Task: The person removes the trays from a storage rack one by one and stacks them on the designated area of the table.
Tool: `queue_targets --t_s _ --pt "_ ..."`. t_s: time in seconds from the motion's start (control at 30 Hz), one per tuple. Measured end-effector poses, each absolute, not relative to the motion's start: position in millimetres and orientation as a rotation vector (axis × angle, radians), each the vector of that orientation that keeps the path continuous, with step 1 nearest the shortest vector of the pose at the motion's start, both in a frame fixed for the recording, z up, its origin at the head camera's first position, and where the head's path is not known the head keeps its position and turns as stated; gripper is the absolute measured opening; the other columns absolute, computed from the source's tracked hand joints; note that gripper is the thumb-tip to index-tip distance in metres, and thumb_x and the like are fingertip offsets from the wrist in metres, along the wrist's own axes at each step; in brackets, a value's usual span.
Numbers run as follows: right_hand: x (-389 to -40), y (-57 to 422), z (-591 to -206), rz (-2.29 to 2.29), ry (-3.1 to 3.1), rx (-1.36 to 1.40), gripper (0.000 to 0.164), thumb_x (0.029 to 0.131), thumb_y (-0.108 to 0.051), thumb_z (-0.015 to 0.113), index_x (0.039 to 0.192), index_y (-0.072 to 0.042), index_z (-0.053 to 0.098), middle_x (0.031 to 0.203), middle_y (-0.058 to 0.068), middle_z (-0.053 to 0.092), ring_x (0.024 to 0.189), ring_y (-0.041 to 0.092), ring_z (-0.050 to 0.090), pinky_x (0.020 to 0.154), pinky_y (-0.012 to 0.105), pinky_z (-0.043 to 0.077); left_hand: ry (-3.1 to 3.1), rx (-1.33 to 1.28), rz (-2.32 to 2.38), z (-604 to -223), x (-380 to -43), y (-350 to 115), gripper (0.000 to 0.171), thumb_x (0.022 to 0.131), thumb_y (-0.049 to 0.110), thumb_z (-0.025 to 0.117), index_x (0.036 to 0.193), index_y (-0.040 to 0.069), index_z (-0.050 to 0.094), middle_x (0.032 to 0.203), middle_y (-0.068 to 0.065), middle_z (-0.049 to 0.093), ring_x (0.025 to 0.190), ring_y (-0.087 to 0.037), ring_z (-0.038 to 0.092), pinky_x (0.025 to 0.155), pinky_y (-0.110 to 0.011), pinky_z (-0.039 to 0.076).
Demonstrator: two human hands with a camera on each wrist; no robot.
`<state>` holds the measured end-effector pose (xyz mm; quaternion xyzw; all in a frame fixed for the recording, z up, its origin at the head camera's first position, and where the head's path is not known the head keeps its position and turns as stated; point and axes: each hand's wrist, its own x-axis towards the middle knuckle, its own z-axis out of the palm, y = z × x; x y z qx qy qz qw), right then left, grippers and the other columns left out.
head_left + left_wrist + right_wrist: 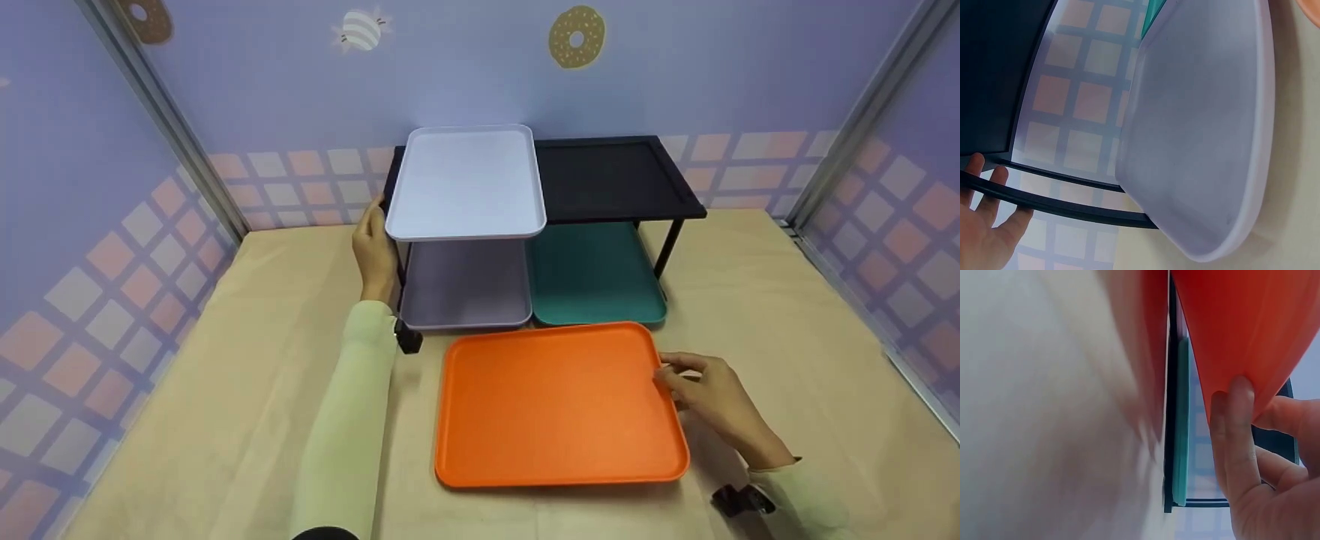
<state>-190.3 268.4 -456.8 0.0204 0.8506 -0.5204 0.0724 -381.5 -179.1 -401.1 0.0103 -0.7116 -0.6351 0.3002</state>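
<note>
Orange tray [562, 405], right edge raised, is before the rack [611, 180], between the side edges of the worktop [262, 337].
It seems light, stiff, maybe slippery; right hand [712, 397] pinches its right rim, and the left rim would balance it. Left hand [375, 255] touches the rack's left edge; I cannot tell if fingers grip. White tray [466, 184] above, purple tray [469, 289] and green tray [596, 277] below limit room.

Orange tray [559, 409] looks smooth, matt plast. – blk rack [611, 180] matt, tbl cover [255, 360] cloth.
</note>
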Motion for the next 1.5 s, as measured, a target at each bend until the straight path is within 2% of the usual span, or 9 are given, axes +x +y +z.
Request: queue_targets --t_s 0.2,0.53,0.77,0.9,1.1,1.2,1.27,1.37,1.5 --pt "-191 266 -457 -1.52 2.542 0.106 0.049 0.102 -0.022 0.063 0.143 0.004 0.055 0.114 0.018 0.063 0.086 0.022 0.073 0.071 0.034 0.061 -1.889 0.027 -1.692 -400 -381 -179 0.044 0.111 0.025 0.039 0.145 0.005 0.058 0.152 -0.012 0.053 0.145 -0.022 0.043 0.117 -0.028 0.034" --pt "-191 267 -461 -1.489 2.517 0.096 0.05 0.101 -0.02 0.063 0.144 0.006 0.054 0.114 0.017 0.063 0.085 0.022 0.073 0.072 0.036 0.061 -1.888 0.035 -1.697 -400 -381 -180 0.043 0.11 0.025 0.04 0.145 0.006 0.059 0.153 -0.011 0.053 0.143 -0.021 0.045 0.117 -0.029 0.034" --pt "-191 268 -463 -1.468 2.518 0.1 0.049 0.099 -0.019 0.067 0.141 0.005 0.057 0.109 0.015 0.064 0.083 0.022 0.072 0.071 0.036 0.061 -1.888 0.026 -1.694 -401 -382 -179 0.044 0.111 0.024 0.039 0.145 0.005 0.058 0.153 -0.012 0.052 0.145 -0.022 0.043 0.118 -0.029 0.033" --pt "-190 268 -464 -1.463 2.518 0.093 0.051 0.098 -0.019 0.069 0.141 0.006 0.056 0.108 0.015 0.064 0.083 0.021 0.071 0.071 0.036 0.061 -1.889 0.028 -1.696 -402 -383 -179 0.044 0.111 0.024 0.039 0.145 0.006 0.058 0.153 -0.013 0.051 0.132 -0.02 0.051 0.11 -0.026 0.035" --pt "-192 269 -465 -1.448 2.512 0.103 0.048 0.097 -0.015 0.07 0.138 0.007 0.058 0.109 0.015 0.065 0.085 0.02 0.07 0.072 0.036 0.061 -1.903 0.029 -1.679 -402 -383 -179 0.044 0.111 0.025 0.038 0.146 0.006 0.058 0.153 -0.012 0.052 0.134 -0.018 0.051 0.113 -0.027 0.035" --pt "-192 269 -465 -1.436 2.511 0.112 0.047 0.096 -0.015 0.07 0.136 0.007 0.059 0.112 0.016 0.067 0.089 0.019 0.07 0.074 0.035 0.061 -1.9 0.026 -1.688 -402 -383 -180 0.044 0.111 0.025 0.038 0.146 0.006 0.057 0.154 -0.011 0.051 0.114 -0.02 0.055 0.107 -0.025 0.036" --pt "-192 269 -466 -1.432 2.511 0.103 0.046 0.097 -0.016 0.07 0.135 0.008 0.059 0.113 0.016 0.068 0.092 0.02 0.07 0.076 0.035 0.061 -1.892 0.023 -1.701 -402 -383 -179 0.044 0.111 0.025 0.038 0.146 0.006 0.058 0.154 -0.011 0.051 0.106 -0.02 0.051 0.1 -0.025 0.035" --pt "-191 269 -466 -1.441 2.503 0.093 0.045 0.099 -0.018 0.068 0.134 0.008 0.06 0.115 0.016 0.069 0.095 0.02 0.071 0.077 0.035 0.061 -1.889 0.014 -1.712 -402 -382 -179 0.044 0.111 0.026 0.038 0.146 0.007 0.058 0.154 -0.012 0.05 0.111 -0.021 0.051 0.099 -0.027 0.034" --pt "-190 269 -466 -1.467 2.479 0.084 0.046 0.101 -0.023 0.066 0.135 0.009 0.059 0.119 0.019 0.069 0.098 0.021 0.071 0.079 0.035 0.061 -1.895 0.011 -1.716 -402 -382 -180 0.044 0.111 0.026 0.038 0.147 0.008 0.057 0.155 -0.012 0.05 0.129 -0.022 0.05 0.11 -0.028 0.035"
